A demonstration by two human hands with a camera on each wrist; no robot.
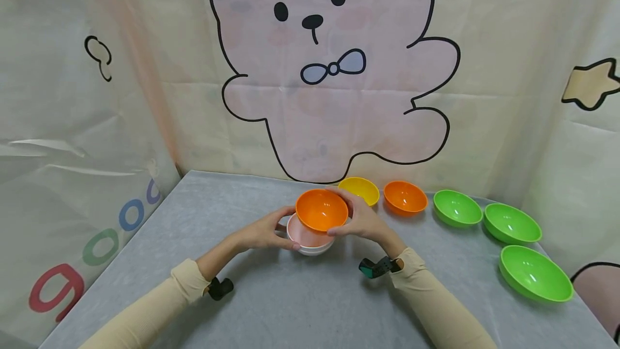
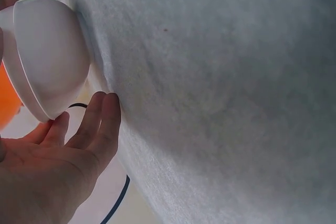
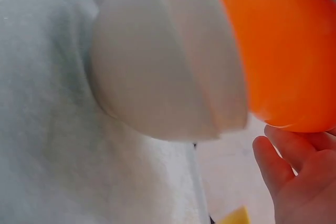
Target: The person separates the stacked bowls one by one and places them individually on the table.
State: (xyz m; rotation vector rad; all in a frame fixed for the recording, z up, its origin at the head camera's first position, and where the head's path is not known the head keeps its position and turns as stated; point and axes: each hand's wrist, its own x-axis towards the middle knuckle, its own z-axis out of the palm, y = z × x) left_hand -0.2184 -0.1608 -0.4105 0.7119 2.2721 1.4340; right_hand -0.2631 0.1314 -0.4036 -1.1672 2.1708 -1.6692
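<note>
My right hand [image 1: 357, 221] grips an orange bowl [image 1: 321, 209] by its right rim and holds it tilted just above a stack of two pale pink-white bowls [image 1: 309, 240] on the grey table [image 1: 290, 306]. Thumb and fingers of my left hand [image 1: 272, 233] hold the stack's left side. The left wrist view has the white stack [image 2: 47, 56] from below, my fingers [image 2: 100, 124] under its rim. In the right wrist view the orange bowl [image 3: 283, 51] hangs beside the stack [image 3: 163, 66], my fingertips [image 3: 283, 166] under it.
Behind and to the right stand a yellow bowl [image 1: 360, 190], a second orange bowl [image 1: 406, 197] and three green bowls [image 1: 457, 208] [image 1: 512, 222] [image 1: 535, 272]. A printed cloth backdrop [image 1: 329, 96] closes off the table's back and sides.
</note>
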